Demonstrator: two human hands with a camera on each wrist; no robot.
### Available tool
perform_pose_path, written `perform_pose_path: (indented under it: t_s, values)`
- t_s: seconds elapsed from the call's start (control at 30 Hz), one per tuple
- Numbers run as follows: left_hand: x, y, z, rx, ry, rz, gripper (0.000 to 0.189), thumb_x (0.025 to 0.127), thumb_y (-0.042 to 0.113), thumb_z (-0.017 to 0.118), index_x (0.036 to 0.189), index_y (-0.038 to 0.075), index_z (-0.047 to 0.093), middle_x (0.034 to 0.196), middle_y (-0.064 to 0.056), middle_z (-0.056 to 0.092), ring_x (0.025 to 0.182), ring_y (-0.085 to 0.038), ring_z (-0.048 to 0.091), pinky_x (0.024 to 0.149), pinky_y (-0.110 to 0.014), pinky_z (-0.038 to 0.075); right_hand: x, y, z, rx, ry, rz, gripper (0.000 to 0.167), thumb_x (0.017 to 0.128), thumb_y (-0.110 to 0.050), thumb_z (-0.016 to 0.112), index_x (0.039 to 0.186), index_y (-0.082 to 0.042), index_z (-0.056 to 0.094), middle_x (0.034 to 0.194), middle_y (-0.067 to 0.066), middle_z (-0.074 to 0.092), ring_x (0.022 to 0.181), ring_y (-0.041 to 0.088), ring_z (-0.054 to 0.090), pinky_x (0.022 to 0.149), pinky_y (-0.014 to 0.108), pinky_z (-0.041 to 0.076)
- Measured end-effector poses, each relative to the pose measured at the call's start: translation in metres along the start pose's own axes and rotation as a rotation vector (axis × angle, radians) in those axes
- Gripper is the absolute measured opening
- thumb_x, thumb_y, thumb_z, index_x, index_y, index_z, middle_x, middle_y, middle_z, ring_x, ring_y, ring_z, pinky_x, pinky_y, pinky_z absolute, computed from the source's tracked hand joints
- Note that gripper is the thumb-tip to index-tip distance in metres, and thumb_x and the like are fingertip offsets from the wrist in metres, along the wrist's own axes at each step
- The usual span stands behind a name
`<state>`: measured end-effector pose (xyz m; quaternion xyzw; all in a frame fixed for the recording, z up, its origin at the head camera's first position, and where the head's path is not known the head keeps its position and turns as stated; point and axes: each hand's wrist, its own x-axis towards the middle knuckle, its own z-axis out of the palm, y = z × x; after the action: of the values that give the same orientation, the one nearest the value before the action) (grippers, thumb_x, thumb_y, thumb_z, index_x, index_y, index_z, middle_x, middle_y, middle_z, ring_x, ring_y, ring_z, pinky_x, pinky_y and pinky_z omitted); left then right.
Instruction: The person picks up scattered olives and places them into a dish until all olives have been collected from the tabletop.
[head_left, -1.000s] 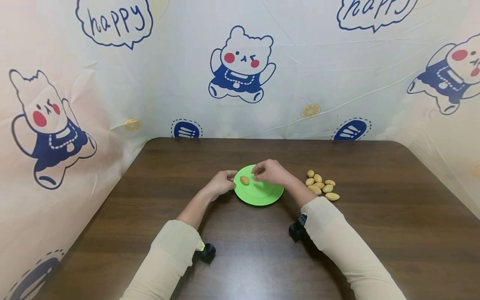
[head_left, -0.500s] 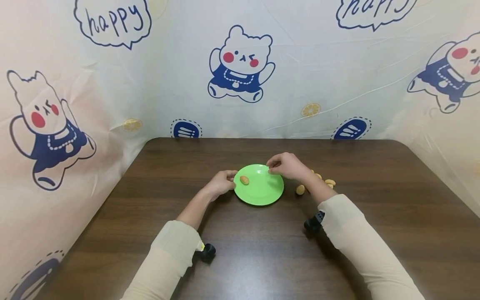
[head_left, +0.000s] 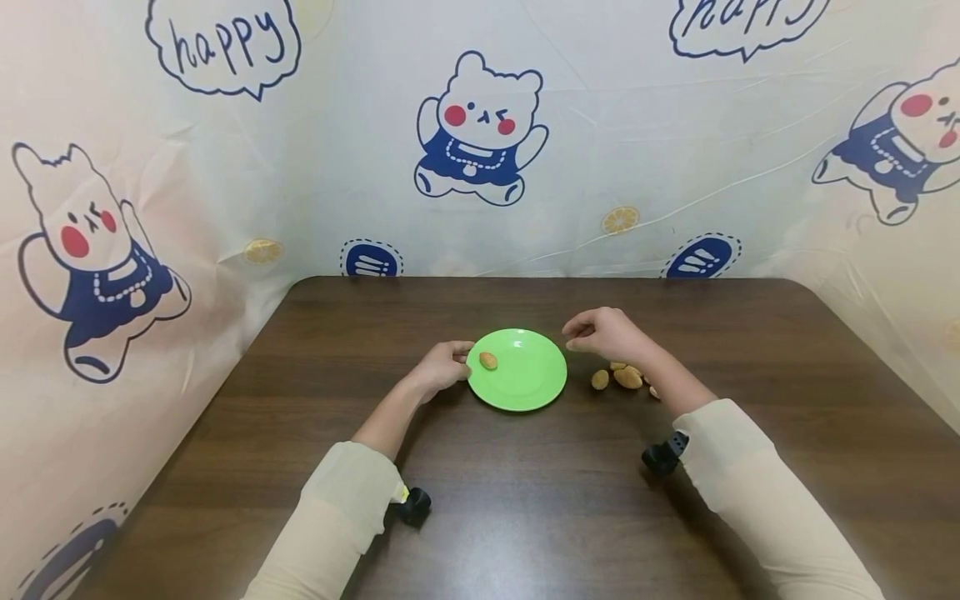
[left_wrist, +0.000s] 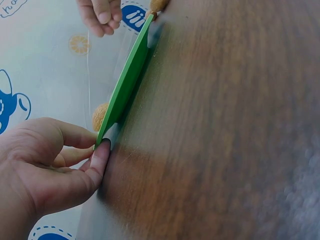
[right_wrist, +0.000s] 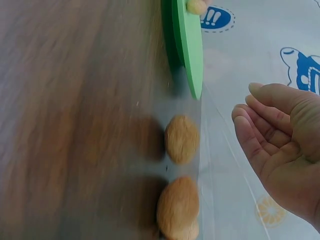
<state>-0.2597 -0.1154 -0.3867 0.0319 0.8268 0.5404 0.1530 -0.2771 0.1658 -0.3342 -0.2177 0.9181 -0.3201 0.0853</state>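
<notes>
A light green plate (head_left: 525, 383) lies on the table, with one tan, almond-shaped nut in its shell (head_left: 488, 361) near its left side. My left hand (head_left: 438, 369) pinches the plate's left rim between thumb and fingers, as the left wrist view shows at the rim (left_wrist: 125, 82). Past the plate's right edge, my right hand (head_left: 607, 335) hovers above the table. Its fingers are loosely bent and nothing is between them in the right wrist view. Several more nuts (head_left: 628, 378) sit just below that hand, partly hidden by the forearm.
The dark wood table (head_left: 510, 492) has its far edge against a printed cloth backdrop (head_left: 315, 167). One nut (head_left: 600, 380) lies slightly left of the others, close to the plate. A black wrist camera (head_left: 662, 458) hangs under the right sleeve.
My right hand has moved right, from over the plate to beyond its right rim, and its forearm now covers part of the nuts. The left hand and plate stay in place.
</notes>
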Motion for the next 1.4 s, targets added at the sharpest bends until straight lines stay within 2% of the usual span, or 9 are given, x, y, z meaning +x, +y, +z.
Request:
perform_pose_path:
  t_s: [0.37,0.63,0.93,1.4]
  values:
    - [0.000,0.000,0.000,0.001,-0.004,-0.002,0.056,0.083,-0.009,0.049,0.138,-0.004,0.038,0.118,-0.017,0.052,0.104,-0.023,0.049,0.074,-0.025,0.043,-0.025,0.023,-0.011,-0.027,0.011,0.027,0.028,0.086,-0.013,0.065,0.109,0.003,0.065,0.098,0.009,0.066,0.087,0.022,0.059,0.072,0.034,0.049]
    - [0.000,-0.001,-0.001,-0.005,-0.001,-0.001,0.056,0.082,-0.010,0.049,0.137,-0.004,0.039,0.120,-0.017,0.053,0.100,-0.022,0.051,0.068,-0.023,0.042,-0.042,0.036,-0.015,-0.047,0.004,0.049,0.027,0.085,-0.011,0.065,0.108,0.004,0.065,0.094,0.008,0.066,0.082,0.019,0.059,0.068,0.033,0.049]
    - [0.001,-0.001,-0.001,-0.001,-0.006,0.005,0.056,0.083,-0.010,0.048,0.137,-0.004,0.039,0.122,-0.018,0.052,0.103,-0.023,0.050,0.069,-0.024,0.043,-0.049,0.044,-0.017,-0.135,0.000,0.038,0.019,0.082,-0.009,0.068,0.098,0.001,0.069,0.089,0.005,0.068,0.082,0.020,0.060,0.071,0.035,0.048]
    - [0.003,-0.002,-0.001,0.011,0.007,0.006,0.057,0.082,-0.009,0.049,0.137,-0.004,0.039,0.119,-0.017,0.053,0.100,-0.022,0.050,0.067,-0.023,0.042,-0.052,0.048,-0.019,-0.197,-0.063,0.102,0.011,0.079,-0.008,0.069,0.089,-0.004,0.071,0.078,-0.001,0.064,0.074,0.016,0.054,0.067,0.032,0.045]
